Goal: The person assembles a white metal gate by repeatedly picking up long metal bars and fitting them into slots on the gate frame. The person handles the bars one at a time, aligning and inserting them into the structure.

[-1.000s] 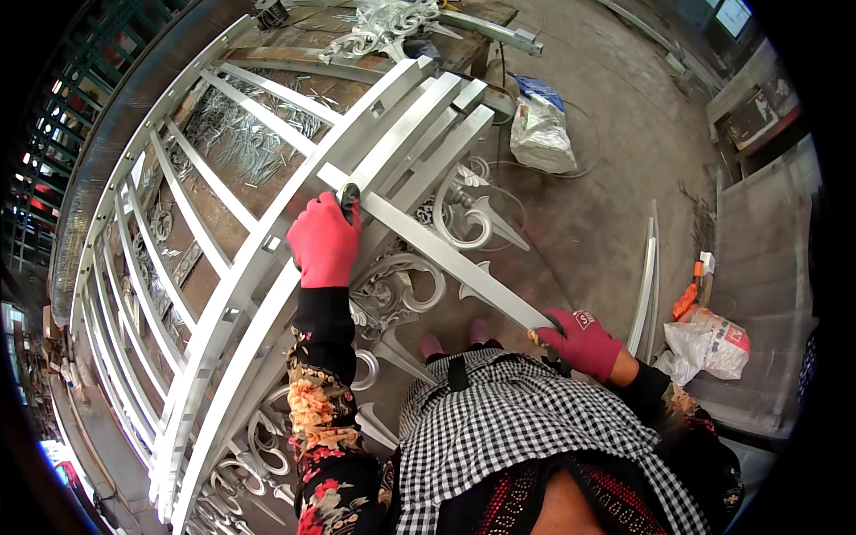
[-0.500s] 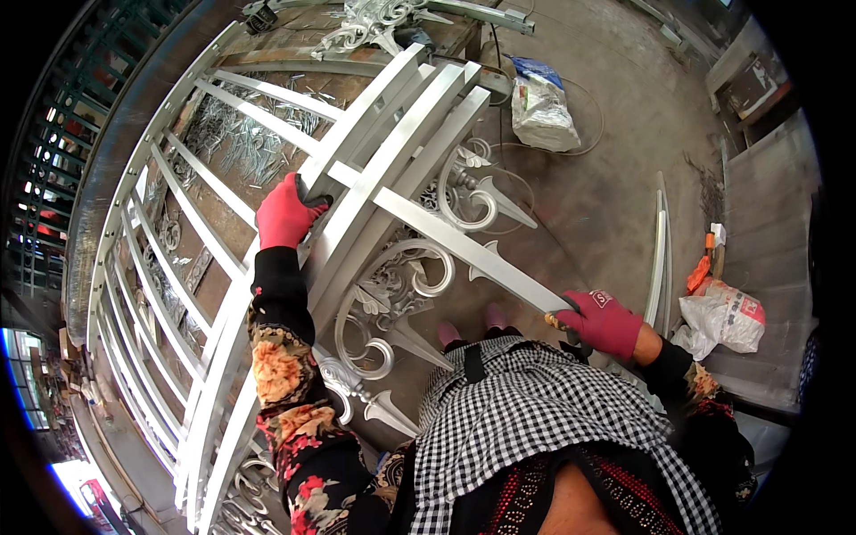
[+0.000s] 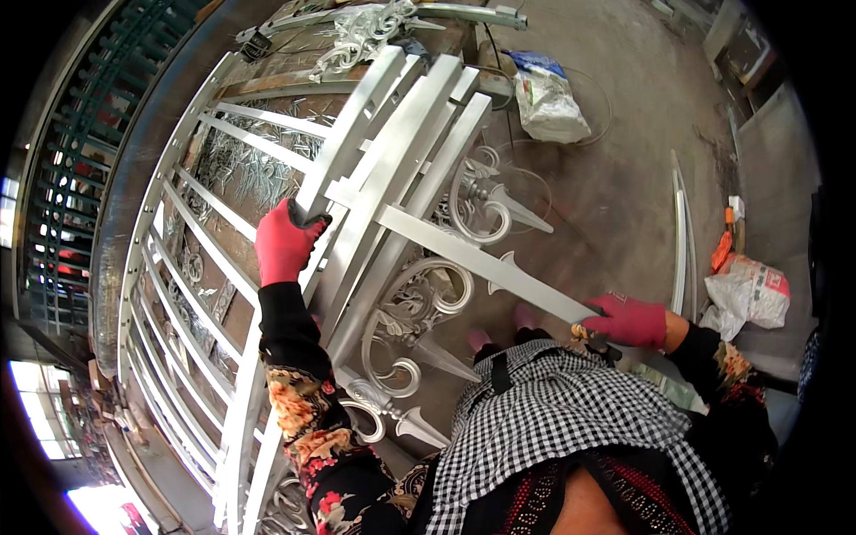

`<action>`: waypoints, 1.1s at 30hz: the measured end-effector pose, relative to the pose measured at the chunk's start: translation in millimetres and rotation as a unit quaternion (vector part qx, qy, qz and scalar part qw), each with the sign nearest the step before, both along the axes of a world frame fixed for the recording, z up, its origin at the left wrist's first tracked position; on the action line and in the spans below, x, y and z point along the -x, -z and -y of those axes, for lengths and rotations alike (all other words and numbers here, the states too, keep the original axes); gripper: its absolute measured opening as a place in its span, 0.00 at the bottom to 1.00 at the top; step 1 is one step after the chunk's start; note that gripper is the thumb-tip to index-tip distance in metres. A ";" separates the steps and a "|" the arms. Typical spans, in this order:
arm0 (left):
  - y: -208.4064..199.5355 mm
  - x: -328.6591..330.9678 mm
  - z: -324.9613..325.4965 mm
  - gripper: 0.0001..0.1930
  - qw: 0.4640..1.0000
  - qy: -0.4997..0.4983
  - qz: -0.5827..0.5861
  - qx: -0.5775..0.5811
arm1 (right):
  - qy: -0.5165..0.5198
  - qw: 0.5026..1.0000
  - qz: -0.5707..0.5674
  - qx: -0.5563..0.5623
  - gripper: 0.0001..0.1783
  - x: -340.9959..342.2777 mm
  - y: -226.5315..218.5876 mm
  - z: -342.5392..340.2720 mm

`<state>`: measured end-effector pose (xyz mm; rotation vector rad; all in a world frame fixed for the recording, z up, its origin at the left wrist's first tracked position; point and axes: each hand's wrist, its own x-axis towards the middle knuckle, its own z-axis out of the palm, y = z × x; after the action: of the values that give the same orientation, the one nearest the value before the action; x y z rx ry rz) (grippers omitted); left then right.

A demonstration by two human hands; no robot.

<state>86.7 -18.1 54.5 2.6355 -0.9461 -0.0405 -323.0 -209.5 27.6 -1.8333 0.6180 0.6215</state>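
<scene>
My left hand [image 3: 287, 242], in a red glove with a black palm, is closed round the edge of a silver metal rail [image 3: 349, 138] of a large railing panel. My right hand [image 3: 629, 321], in a dark pink glove, grips the near right end of a silver square bar [image 3: 490, 265]. That bar runs crosswise through the gap between stacked rails, and its far end shows beside the left rail. Along the panel's near side are silver scroll ornaments [image 3: 415, 325] with pointed tips. Several thin balusters [image 3: 207, 281] span the panel to the left.
Loose metal pieces [image 3: 250, 169] lie heaped on the workbench under the panel. More scrollwork [image 3: 370, 36] rests at the back. A white and blue sack [image 3: 548, 102], a white bag [image 3: 753, 290] and long metal strips [image 3: 680, 241] are on the floor to the right.
The whole view has shifted slightly, so the panel sits a little lower and to the right. Both hands keep their grips, and the right hand with the bar's end appears farther right.
</scene>
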 end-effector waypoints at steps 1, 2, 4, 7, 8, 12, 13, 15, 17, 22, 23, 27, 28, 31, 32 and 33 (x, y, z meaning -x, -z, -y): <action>-5.0 4.3 -0.8 0.23 0.999 -0.036 0.013 -0.020 | 0.002 1.000 0.009 -0.004 0.27 -0.5 1.1 2.0; -4.8 3.0 -3.9 0.24 0.999 -0.026 0.037 -0.022 | 0.005 1.000 0.017 -0.009 0.28 -0.2 1.6 1.8; -0.9 -2.4 -9.8 0.24 0.996 -0.003 0.083 -0.025 | -0.002 0.995 0.039 0.088 0.29 -0.2 -6.3 -6.8; -0.2 4.2 -4.5 0.23 0.993 -0.054 0.087 -0.065 | -0.020 0.979 0.111 0.170 0.32 9.6 -4.6 -11.0; 4.1 5.6 -4.4 0.21 0.992 -0.052 0.099 -0.064 | -0.039 0.974 0.147 0.169 0.32 12.3 -5.5 -10.3; -1.0 -12.5 -4.5 0.20 0.999 0.015 -0.035 -0.029 | 0.032 0.997 0.020 -0.070 0.23 2.7 -13.1 7.7; -22.3 -1.5 3.6 0.16 0.990 -0.024 -0.125 -0.053 | 0.019 0.994 0.059 -0.085 0.22 4.9 -0.9 7.7; -3.7 -28.0 2.5 0.15 0.951 0.026 -0.281 0.125 | 0.063 0.970 0.071 -0.225 0.20 7.2 -0.8 11.5; -1.4 -34.2 -2.8 0.19 0.914 0.049 -0.362 0.174 | 0.041 0.956 0.101 -0.271 0.22 10.9 17.6 15.3; 2.5 -34.6 12.3 0.18 0.948 0.039 -0.315 0.000 | 0.064 0.952 0.058 -0.295 0.23 10.7 16.1 14.5; 1.7 -25.9 21.2 0.16 0.969 0.039 -0.237 -0.053 | 0.067 0.960 0.033 -0.270 0.23 8.9 14.0 15.9; 9.8 7.0 18.2 0.14 0.987 -0.003 -0.156 0.026 | 0.039 0.982 0.101 -0.155 0.25 21.0 38.3 2.6; 10.8 9.2 20.2 0.14 0.990 0.008 -0.134 0.032 | 0.042 0.980 0.117 -0.154 0.25 23.3 44.7 2.0; 0.3 18.1 21.6 0.14 0.991 -0.025 -0.124 0.033 | 0.026 0.970 0.121 -0.211 0.27 22.3 50.5 9.1; -3.1 16.0 17.8 0.15 0.988 -0.023 -0.144 0.047 | 0.003 0.969 0.120 -0.215 0.28 20.3 53.5 12.1; -6.8 15.6 18.0 0.14 0.989 -0.017 -0.134 0.064 | -0.019 0.968 0.119 -0.220 0.28 18.6 55.8 13.6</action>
<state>71.1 -36.1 61.3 2.4498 -0.7862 -0.3083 -341.6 -223.2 -28.2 -1.4729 0.2566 0.5053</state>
